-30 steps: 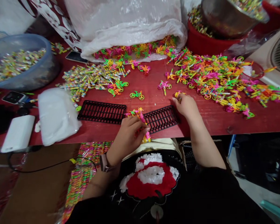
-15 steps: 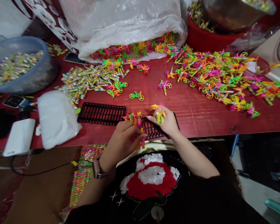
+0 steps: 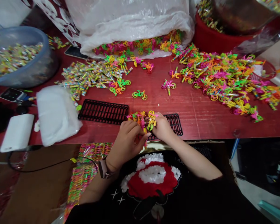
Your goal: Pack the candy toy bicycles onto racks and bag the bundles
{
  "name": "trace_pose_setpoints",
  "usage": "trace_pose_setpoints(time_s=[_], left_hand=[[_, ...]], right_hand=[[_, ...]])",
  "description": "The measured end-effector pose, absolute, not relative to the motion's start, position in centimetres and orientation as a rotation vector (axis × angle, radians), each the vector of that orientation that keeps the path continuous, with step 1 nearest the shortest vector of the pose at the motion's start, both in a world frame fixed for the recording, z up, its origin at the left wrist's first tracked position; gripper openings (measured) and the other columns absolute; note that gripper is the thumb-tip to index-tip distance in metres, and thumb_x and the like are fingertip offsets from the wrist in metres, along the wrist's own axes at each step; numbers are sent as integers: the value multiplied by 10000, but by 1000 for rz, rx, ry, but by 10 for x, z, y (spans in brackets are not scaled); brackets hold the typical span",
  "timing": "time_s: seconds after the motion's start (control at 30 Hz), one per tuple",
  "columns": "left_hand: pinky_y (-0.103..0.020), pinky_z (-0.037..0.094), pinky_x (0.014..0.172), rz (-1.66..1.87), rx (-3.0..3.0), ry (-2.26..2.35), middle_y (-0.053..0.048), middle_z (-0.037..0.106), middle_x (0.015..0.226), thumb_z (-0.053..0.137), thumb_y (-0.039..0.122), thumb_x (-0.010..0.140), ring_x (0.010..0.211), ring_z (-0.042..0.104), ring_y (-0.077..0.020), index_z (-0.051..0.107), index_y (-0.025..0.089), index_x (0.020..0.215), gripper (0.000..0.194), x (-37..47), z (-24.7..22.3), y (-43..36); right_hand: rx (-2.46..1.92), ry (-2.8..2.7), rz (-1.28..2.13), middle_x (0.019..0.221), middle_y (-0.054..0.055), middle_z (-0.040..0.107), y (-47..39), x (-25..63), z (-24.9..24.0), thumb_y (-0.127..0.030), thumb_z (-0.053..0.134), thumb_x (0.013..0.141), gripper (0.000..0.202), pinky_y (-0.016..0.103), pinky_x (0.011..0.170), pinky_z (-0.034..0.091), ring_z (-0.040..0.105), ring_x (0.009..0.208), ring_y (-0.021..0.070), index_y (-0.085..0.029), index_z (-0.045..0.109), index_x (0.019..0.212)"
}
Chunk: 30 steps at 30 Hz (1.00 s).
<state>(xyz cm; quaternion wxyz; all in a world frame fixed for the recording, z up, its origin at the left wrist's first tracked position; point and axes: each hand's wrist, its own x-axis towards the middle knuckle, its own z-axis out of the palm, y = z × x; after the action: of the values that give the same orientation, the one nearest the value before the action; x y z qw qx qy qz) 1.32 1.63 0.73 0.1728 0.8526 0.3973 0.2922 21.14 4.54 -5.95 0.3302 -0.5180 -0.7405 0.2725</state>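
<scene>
My left hand [image 3: 128,140] grips a bunch of small coloured plastic toy bicycles [image 3: 137,118] at the table's front edge. My right hand [image 3: 162,126] holds a yellow toy bicycle [image 3: 151,119] and presses it against that bunch. Both hands rest over a black plastic grid rack [image 3: 176,123]. A second black rack [image 3: 104,111] lies just left of them. A big heap of loose toy bicycles [image 3: 224,81] covers the right of the red table [image 3: 200,115].
A blue bowl of wrapped candy sticks [image 3: 16,62] stands far left, with loose candy sticks [image 3: 88,77] beside it. A white plastic sack [image 3: 135,25] spills bicycles at the back. A red tub [image 3: 219,37], white bags [image 3: 57,113], a white box [image 3: 17,132] and phones lie around.
My right hand picked a yellow bicycle from near the heap and carried it back left to the bunch in my left hand. My left hand stayed in place.
</scene>
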Motion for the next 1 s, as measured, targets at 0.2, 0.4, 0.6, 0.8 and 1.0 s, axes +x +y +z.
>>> trace_pose_setpoints(time_s=[0.2, 0.4, 0.6, 0.8, 1.0], left_hand=[[-379, 410, 827, 833, 2398, 1147, -21, 594, 839, 643, 278, 1006, 846, 537, -205, 525, 209, 824, 228, 15, 8, 17], [-404, 427, 904, 871, 2394, 1141, -62, 671, 1021, 668, 247, 993, 984, 593, -227, 556, 198, 904, 151, 17, 9, 16], [-401, 420, 863, 845, 2359, 1169, -30, 671, 908, 653, 250, 1002, 917, 580, -219, 540, 208, 876, 175, 15, 7, 13], [-398, 416, 849, 819, 2371, 1156, -28, 644, 874, 651, 261, 1002, 888, 565, -221, 548, 208, 882, 167, 14, 6, 14], [-395, 411, 859, 839, 2363, 1158, -21, 633, 859, 659, 246, 998, 880, 567, -218, 538, 210, 883, 170, 13, 3, 14]], right_hand=[[-1341, -2129, 654, 976, 118, 726, 52, 207, -49, -34, 574, 836, 231, 395, 930, 506, 628, 956, 277, -178, 730, 926], [-1318, -2111, 734, 977, 99, 747, 58, 209, -50, -5, 568, 810, 274, 358, 916, 508, 652, 950, 246, -172, 734, 949], [-1226, -1828, 895, 929, 46, 763, 58, 224, -63, -59, 642, 839, 194, 338, 918, 524, 702, 909, 209, -199, 761, 902], [-1234, -2019, 759, 1032, 100, 726, 58, 212, -55, 20, 525, 780, 329, 385, 995, 521, 655, 1059, 250, -177, 732, 941], [-1413, -2191, 681, 1049, 121, 687, 56, 201, -50, -10, 542, 772, 297, 379, 943, 531, 622, 987, 255, -154, 689, 986]])
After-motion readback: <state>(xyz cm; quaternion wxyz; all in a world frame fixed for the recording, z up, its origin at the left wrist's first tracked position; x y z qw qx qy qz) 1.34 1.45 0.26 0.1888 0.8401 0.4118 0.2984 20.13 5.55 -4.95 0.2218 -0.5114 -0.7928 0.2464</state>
